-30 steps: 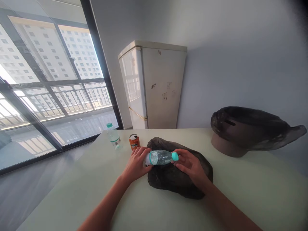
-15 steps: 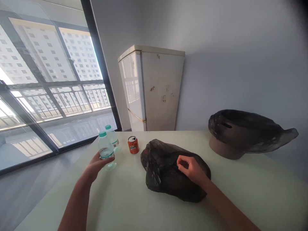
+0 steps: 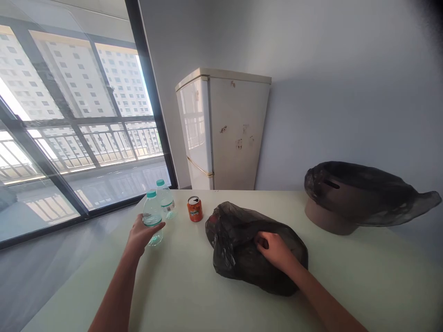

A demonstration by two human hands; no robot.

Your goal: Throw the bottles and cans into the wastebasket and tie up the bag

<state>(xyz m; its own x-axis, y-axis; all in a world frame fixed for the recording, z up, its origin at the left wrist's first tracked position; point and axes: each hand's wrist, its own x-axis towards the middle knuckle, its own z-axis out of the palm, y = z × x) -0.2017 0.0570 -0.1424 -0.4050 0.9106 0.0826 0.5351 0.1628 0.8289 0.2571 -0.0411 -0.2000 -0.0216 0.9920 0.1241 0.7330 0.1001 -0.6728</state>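
Note:
My left hand (image 3: 141, 233) is wrapped round a clear plastic bottle (image 3: 152, 213) with a green cap, which stands at the left of the table. Right behind it is a second clear bottle (image 3: 167, 203), also green-capped. An orange can (image 3: 195, 210) stands upright to the right of the bottles. In the middle lies a bulging black plastic bag (image 3: 242, 249). My right hand (image 3: 272, 249) is at the bag's right part, its fingers curled and closed on the dark plastic, though the fingertips are partly hidden.
On the right of the pale table (image 3: 180, 286) stands a brown bin (image 3: 328, 219) with a black liner over its rim. Behind the table are a white fridge (image 3: 235, 133) and a grey wall. A glass sliding door is at the left.
The whole view has shifted slightly. My left hand has drawn the front bottle a little to the left, away from the rear one. My right hand has lowered slightly onto the bag.

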